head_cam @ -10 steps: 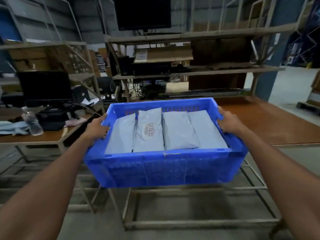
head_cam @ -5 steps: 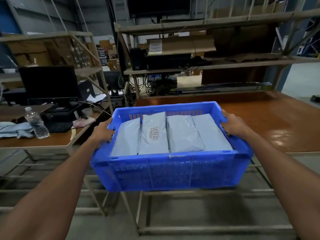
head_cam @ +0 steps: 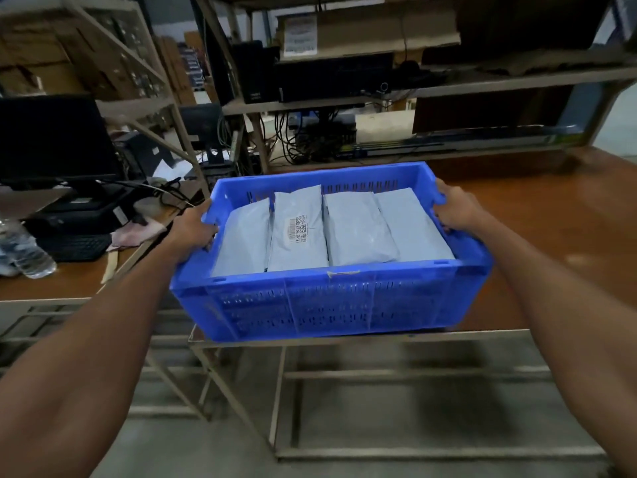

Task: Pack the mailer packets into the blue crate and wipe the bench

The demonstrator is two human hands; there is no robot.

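Gripping one blue crate (head_cam: 310, 298) of four mailer packets (head_cam: 358, 232): left hand (head_cam: 193, 229), right hand (head_cam: 455, 208).

**Brown bench, and a desk to its left**

The brown bench (head_cam: 558, 243) runs right and far on a bare metal frame (head_cam: 280, 391). The blue crate (head_cam: 331, 305) is at its near left corner, but it is unclear whether the base rests on the top or hangs just above it. On the separate desk (head_cam: 51, 288) to the left are a water bottle (head_cam: 31, 253), a black keyboard (head_cam: 74, 246), a dark monitor (head_cam: 51, 139) farther back, and a pale cloth (head_cam: 134, 232) near the desk's right edge.
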